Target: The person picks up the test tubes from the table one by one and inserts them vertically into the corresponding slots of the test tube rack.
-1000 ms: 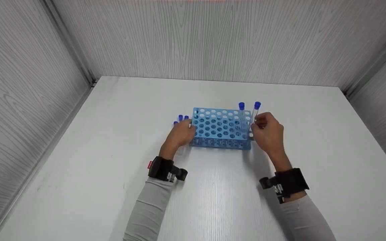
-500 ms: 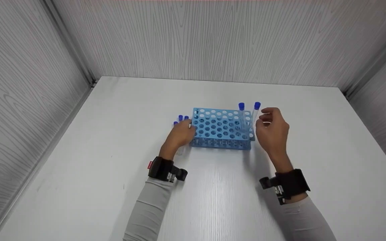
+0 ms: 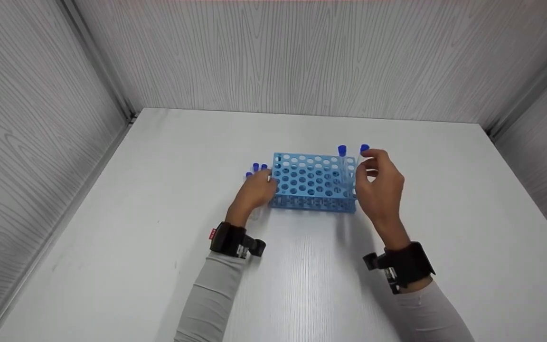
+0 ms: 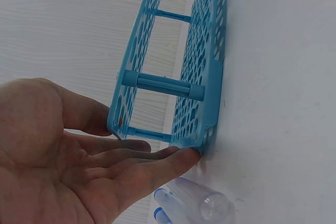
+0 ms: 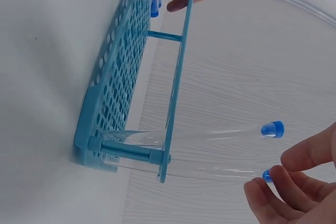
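A light-blue test tube rack [image 4: 211, 95] full of round holes stands on the table. My left hand [image 3: 254, 188] holds its left end, thumb at the upper plate and fingers along the end in the left wrist view. Two clear test tubes with blue caps stand upright at the rack's right end. My right hand [image 3: 381, 187] has its fingertips around the cap of the outer test tube [image 5: 220, 172], partly hiding it. The inner test tube [image 5: 220, 132] stands beside it, untouched, with its cap in plain sight.
Several more capped tubes [image 3: 256, 167] lie on the table left of the rack, partly hidden by the left hand. The white table [image 3: 112, 213] is bounded by wood-grain panels [image 3: 302, 57] at the back and both sides.
My right hand first let go of the outer tube and drew off to the right. It has since come back left, with fingers at the cap. The left hand and rack have stayed put.
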`<state>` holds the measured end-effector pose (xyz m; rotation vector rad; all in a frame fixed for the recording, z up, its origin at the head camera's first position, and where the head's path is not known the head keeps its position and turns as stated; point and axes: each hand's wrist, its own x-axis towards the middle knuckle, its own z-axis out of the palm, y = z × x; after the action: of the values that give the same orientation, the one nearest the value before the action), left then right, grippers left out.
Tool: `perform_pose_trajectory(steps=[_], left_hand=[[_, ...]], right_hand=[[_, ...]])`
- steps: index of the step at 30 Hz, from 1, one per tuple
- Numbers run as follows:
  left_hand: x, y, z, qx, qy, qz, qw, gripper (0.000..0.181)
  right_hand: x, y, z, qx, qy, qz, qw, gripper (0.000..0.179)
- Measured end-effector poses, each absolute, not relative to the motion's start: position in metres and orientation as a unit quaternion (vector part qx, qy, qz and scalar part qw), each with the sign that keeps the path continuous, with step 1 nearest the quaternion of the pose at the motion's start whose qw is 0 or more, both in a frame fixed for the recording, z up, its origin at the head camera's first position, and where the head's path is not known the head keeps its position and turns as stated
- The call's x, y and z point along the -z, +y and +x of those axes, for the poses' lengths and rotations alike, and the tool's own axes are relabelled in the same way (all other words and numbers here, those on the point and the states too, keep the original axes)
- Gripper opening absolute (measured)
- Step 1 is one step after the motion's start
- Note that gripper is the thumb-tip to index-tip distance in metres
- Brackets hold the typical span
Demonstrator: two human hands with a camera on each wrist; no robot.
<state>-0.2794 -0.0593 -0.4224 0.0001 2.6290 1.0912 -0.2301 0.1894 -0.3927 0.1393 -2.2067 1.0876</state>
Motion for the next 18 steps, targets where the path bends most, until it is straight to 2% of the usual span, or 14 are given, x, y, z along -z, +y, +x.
perform_pose_trajectory(steps=[18], left_hand=[[0.423,-0.060,-0.279,-0.386,0.911,0.005,0.145,0.054]], right_hand=[[0.412,0.184,-0.236,-0.372,-0.889,0.037,0.264,0.030]])
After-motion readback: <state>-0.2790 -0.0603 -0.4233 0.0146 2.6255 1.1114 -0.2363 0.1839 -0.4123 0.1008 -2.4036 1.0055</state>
